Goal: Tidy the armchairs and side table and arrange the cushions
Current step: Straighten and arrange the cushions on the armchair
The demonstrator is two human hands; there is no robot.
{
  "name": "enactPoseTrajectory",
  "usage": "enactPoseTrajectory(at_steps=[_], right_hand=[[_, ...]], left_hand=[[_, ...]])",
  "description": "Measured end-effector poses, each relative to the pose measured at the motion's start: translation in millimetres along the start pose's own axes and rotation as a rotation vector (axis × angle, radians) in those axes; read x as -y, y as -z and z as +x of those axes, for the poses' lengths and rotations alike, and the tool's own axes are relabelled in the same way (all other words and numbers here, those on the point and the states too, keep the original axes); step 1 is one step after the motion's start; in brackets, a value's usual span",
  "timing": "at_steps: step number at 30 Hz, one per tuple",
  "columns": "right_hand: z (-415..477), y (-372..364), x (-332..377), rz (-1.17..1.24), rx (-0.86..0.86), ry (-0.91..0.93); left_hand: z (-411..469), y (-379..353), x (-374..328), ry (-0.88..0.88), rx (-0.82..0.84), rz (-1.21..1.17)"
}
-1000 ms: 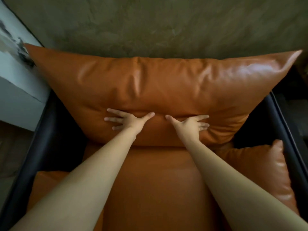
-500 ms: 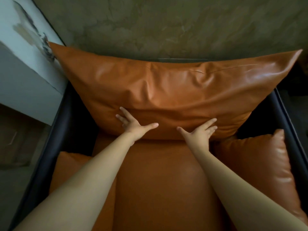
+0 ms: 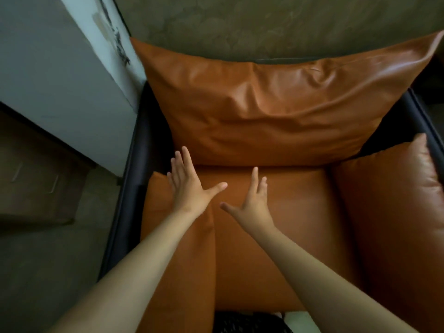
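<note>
A large orange leather back cushion (image 3: 271, 111) leans upright against the back of the armchair. Below it lies the orange seat cushion (image 3: 283, 212). A side cushion (image 3: 394, 212) stands along the right arm and another side cushion (image 3: 177, 255) along the left arm. My left hand (image 3: 189, 188) is open with spread fingers over the top of the left side cushion, near the back cushion's lower left corner. Fingers straight, my right hand (image 3: 252, 200) hovers open over the seat cushion. Neither hand holds anything.
The armchair's dark frame (image 3: 129, 188) runs down both sides. A pale blue-grey wall or cabinet (image 3: 60, 75) stands close at the left, with dim floor (image 3: 48, 260) below it. A green-grey wall (image 3: 264, 22) rises behind the chair.
Both hands have left the lower face of the back cushion and drawn back towards me, now over the seat and left side cushion. The view has shifted left and down.
</note>
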State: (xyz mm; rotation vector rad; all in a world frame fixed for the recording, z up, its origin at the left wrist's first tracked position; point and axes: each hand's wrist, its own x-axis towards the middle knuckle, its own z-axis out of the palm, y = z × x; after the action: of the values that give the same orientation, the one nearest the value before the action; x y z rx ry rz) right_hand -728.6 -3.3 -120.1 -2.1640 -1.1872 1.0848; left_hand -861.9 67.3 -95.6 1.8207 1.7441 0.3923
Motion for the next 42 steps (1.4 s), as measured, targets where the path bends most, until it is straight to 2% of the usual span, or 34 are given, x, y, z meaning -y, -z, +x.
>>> enactPoseTrajectory(at_steps=[2,4,9,15,19,21,28,42], right_hand=[[-25,-26,8,0.024,0.071,0.007],[-51,-48,15,0.083,0.142,-0.008],[-111,-102,21,0.160,0.276,-0.066],[-136,-129,19,0.156,0.202,-0.118],[-141,-135,12,0.267,0.209,-0.309],[-148,-140,8,0.309,0.203,-0.364],[-140,-151,8,0.336,0.024,-0.330],[-14,-128,61,0.307,-0.088,-0.352]], left_hand=[[-24,16,23,-0.010,-0.035,0.048],[-46,30,46,0.059,-0.022,0.070],[-100,40,102,0.324,0.071,-0.146],[-136,31,132,0.376,0.098,-0.336],[-152,24,134,0.482,0.036,-0.402],[-159,20,131,0.464,-0.003,-0.407],[-141,10,135,0.459,-0.088,-0.391],[-2,10,107,0.325,-0.082,-0.377]])
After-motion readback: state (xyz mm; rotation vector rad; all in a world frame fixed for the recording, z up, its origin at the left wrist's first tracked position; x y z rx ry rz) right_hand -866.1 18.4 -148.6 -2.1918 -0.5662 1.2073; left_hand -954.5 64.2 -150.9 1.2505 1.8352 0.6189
